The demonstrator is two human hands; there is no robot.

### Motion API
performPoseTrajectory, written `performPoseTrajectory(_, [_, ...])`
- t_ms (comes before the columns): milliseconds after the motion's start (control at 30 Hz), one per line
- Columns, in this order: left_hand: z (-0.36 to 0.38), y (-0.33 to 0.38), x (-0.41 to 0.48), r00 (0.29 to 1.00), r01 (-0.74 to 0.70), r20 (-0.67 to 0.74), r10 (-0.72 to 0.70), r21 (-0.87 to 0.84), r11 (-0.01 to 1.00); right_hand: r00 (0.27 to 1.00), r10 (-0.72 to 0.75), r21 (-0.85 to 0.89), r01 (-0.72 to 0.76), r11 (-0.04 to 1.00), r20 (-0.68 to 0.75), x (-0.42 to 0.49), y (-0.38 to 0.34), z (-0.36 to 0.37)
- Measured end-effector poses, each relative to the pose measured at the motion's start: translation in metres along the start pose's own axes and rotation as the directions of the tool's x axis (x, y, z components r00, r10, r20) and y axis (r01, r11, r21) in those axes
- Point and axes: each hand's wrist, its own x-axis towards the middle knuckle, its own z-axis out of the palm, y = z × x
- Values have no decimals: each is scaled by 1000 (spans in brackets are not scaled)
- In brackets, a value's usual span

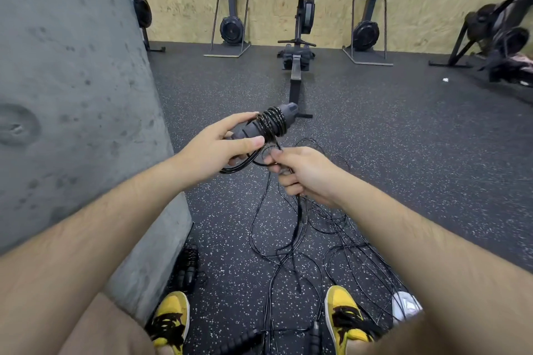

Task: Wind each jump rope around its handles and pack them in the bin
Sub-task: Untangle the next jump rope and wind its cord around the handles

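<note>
Two bare hands work above the floor: the left hand (215, 143) grips the half-wound handles (261, 125), the right hand (300, 171) pinches the jump rope (300, 212). Loose tangled cords (340, 256) below could snag the trailing length.

Bright even indoor light, soft shadows, wide-angle bending at edges, perhaps motion blur far right

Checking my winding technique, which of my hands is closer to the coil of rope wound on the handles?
Left. The left hand grips the handles right beside the coil, fingertips touching it. The right hand pinches the loose rope just below, apart from the coil.
</note>
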Motion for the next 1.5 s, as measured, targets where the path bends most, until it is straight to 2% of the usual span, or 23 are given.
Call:
performPoseTrajectory(167, [-3, -6, 2, 999, 2, -44, 0, 38, 999, 998, 64, -64, -64, 996, 5, -2, 4, 12])
performPoseTrajectory(367, [4, -11, 6, 990, -24, -133, 38, 106, 994, 990, 143, -40, -143, 989, 1, -3, 5, 15])
performPoseTrajectory(500, [4, -15, 8, 987, -19, -146, 60, 271, 962, 990, 133, -129, -137, 982, -38, -3, 3, 15])
performPoseTrajectory(700, [0, -16, 9, 982, -44, -159, 103, 340, 939, 991, 134, -133, -136, 982, -28, -2, 2, 10])
performPoseTrajectory(833, [6, -19, 14, 966, -110, -139, 217, 539, 835, 964, 228, -141, -246, 959, -137, -4, -2, 14])
performPoseTrajectory(900, [7, -19, 18, 956, -108, -156, 249, 602, 791, 932, 302, -179, -337, 924, -199, -6, -8, 20])
performPoseTrajectory(967, [9, -20, 21, 939, -114, -163, 303, 683, 722, 921, 324, -196, -367, 909, -217, -7, -9, 23])
performPoseTrajectory(1033, [11, -21, 23, 919, -120, -156, 361, 763, 635, 928, 251, -176, -305, 936, -275, -3, -4, 25])
performPoseTrajectory(1100, [11, -24, 27, 911, -102, -171, 376, 789, 606, 932, 37, -223, -124, 967, -361, 1, 3, 26])
performPoseTrajectory(1167, [10, -26, 31, 910, -84, -188, 370, 790, 607, 906, -198, -382, 43, 923, -375, -3, 6, 25])
performPoseTrajectory(1233, [8, -30, 32, 906, -74, -189, 379, 812, 580, 888, -326, -542, 109, 833, -323, -4, 4, 22])
performPoseTrajectory(1367, [-1, -37, 32, 898, -110, -133, 419, 854, 508, 936, -285, -718, 54, 694, -206, -6, 8, 13])
performPoseTrajectory(1433, [0, -39, 32, 904, -116, -104, 415, 874, 472, 944, -273, -735, 51, 676, -185, -8, 11, 9])
performPoseTrajectory(1500, [2, -38, 32, 924, -61, -141, 354, 863, 502, 942, -275, -746, 43, 665, -191, -7, 10, 4])
